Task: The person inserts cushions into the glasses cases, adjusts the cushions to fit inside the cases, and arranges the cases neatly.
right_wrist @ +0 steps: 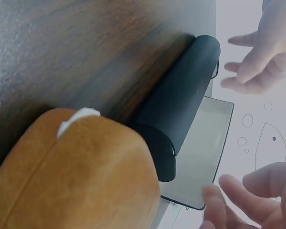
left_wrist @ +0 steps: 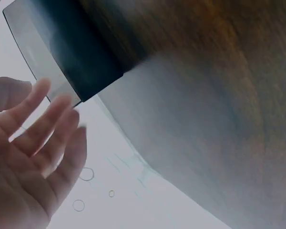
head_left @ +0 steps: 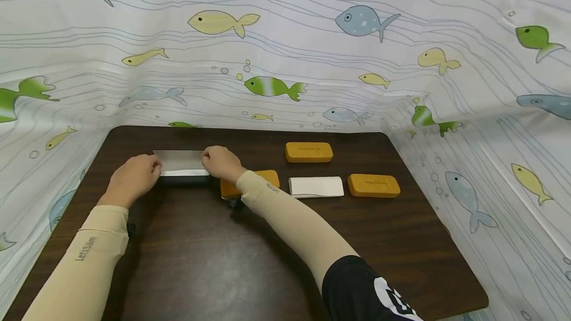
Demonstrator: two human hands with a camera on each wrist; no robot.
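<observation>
A black glasses case point(right_wrist: 178, 100) stands at the far left of the table, its lid point(head_left: 180, 160) raised to show a pale grey lining. My left hand point(head_left: 134, 177) is at the lid's left end; in the left wrist view its loosely bent fingers point(left_wrist: 62, 129) lie by the lid's corner. At the opposite end is my right hand point(head_left: 223, 164), with relaxed fingers point(right_wrist: 214, 202) close to the lid's edge; whether they touch it I cannot tell. An orange-brown case point(right_wrist: 86, 167) stands beside the black one, partly behind my right wrist in the head view.
Farther right lie a white folded case point(head_left: 316, 187) and two more orange-brown cases, one at the back point(head_left: 309, 152) and one at the right point(head_left: 373, 186). The dark wooden table point(head_left: 214, 261) meets a fish-patterned curtain point(head_left: 285, 53) behind and at both sides.
</observation>
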